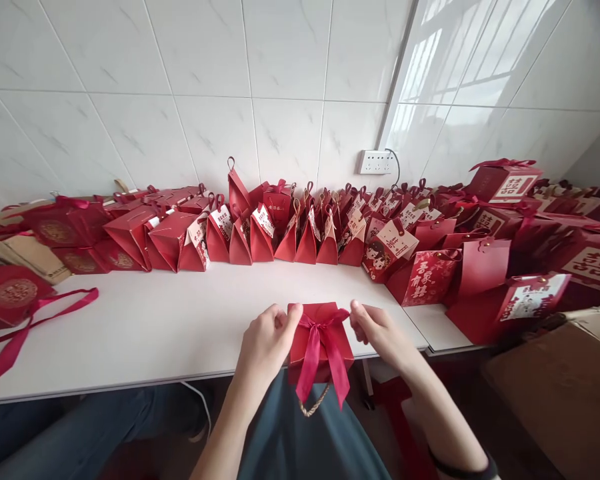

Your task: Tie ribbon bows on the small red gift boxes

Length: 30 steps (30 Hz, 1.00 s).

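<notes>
A small red gift box [297, 357] sits at the table's front edge, partly over my lap. A crimson ribbon [310, 357] is tied round it in a bow, with two tails hanging down the near side. My left hand [269, 337] is closed at the box's left side, its thumb at the left loop of the bow. On the right, my right hand [379, 332] pinches the tip of the other loop; its fingers are curled in. Below the box hangs a twisted cord handle [313, 407].
Several red gift boxes [167, 240] line the white table [145, 327] along the tiled wall. A box with a loose ribbon [10, 297] lies at left. A cardboard box [560, 380] stands at right. Another person's leg [130, 420] shows at lower left. A power socket [377, 162] is on the wall.
</notes>
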{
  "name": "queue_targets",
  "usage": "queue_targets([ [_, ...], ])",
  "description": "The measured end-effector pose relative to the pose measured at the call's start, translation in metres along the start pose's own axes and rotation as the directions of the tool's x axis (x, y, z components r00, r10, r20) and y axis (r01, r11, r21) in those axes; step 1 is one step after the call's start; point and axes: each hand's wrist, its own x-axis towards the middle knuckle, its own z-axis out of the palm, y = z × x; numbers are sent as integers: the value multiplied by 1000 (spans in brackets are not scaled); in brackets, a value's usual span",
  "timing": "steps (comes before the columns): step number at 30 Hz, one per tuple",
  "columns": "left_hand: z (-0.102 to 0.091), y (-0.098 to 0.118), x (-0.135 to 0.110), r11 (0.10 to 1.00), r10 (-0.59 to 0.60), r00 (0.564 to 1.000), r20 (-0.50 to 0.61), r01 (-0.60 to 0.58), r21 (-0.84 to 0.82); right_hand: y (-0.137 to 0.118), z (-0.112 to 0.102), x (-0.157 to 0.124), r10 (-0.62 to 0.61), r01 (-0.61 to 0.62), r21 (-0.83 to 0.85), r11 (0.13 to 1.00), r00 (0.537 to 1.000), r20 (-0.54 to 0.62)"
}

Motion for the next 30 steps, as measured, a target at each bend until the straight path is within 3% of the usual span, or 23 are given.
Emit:
queue_targets([
  [2, 0, 2, -1, 1000, -11, 1000, 26, 10, 13, -7, 15, 6, 22, -22, -12, 1000, 999, 31],
  [6, 1, 1, -4, 999, -12, 1000, 22, 13, -44, -9, 28, 4, -16, 16, -6, 1000, 1000, -22],
  [14, 13, -6, -18, 951, 1, 999, -42, -14, -309, 2, 34, -11, -104, 123, 256, 959, 991, -84],
  [19, 20, -10, -20, 921, -26, 998, -60, 0, -389, 8, 42, -13, -76, 124, 425, 897, 989, -129],
  [27, 23, -9, -21, 924, -19, 997, -81, -14, -382, 14, 52, -11, 56, 4, 708, 706, 997, -61],
  [30, 24, -10, -21, 917, -38, 995, -97, -4, -398, 13, 52, -10, 67, -18, 727, 686, 997, -38],
])
